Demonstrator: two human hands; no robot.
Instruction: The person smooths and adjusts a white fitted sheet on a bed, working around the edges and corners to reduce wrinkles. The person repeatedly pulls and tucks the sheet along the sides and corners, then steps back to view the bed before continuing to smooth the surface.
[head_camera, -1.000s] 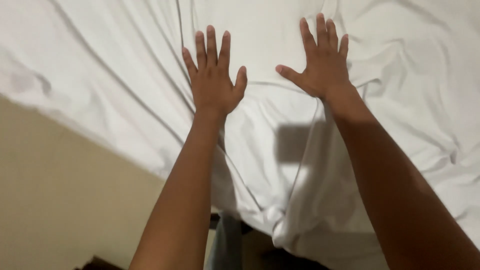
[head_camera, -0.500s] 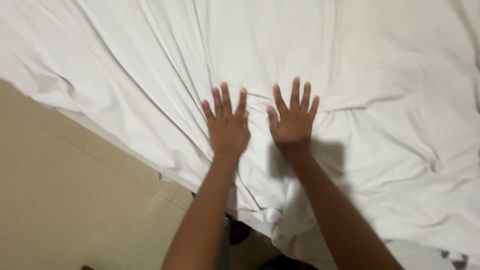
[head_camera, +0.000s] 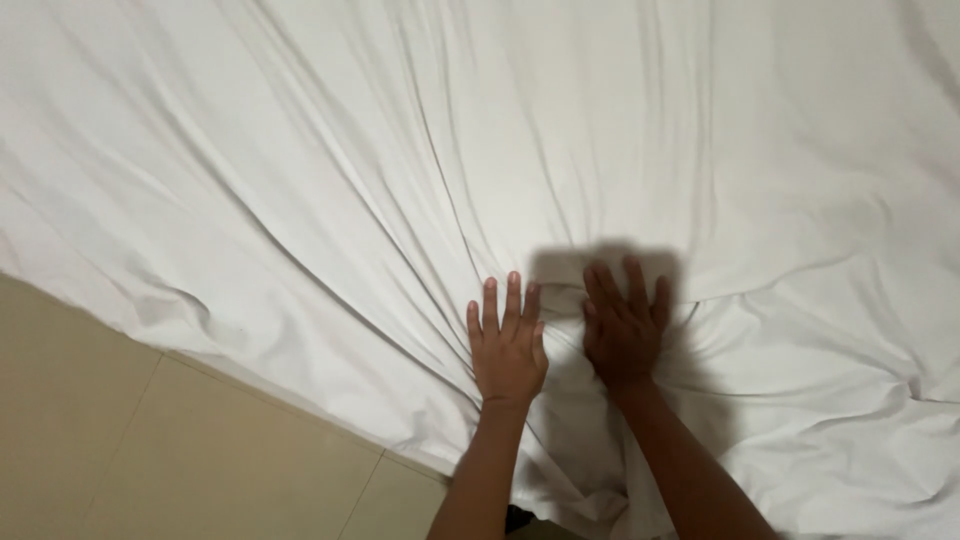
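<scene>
A wrinkled white bed sheet (head_camera: 480, 150) fills most of the head view. My left hand (head_camera: 507, 345) lies flat on it, palm down, fingers held close together. Right beside it, my right hand (head_camera: 625, 325) also presses flat on the sheet, in shadow, fingers slightly apart. Both hands rest near the sheet's lower edge, where folds fan out from under them. Neither hand holds anything.
A beige tiled floor (head_camera: 150, 450) shows at the lower left, below the sheet's hanging edge. A dark patch (head_camera: 518, 520) sits under the sheet's edge between my forearms.
Both hands have slid back toward me along the sheet and come closer together. Creases have gathered around them.
</scene>
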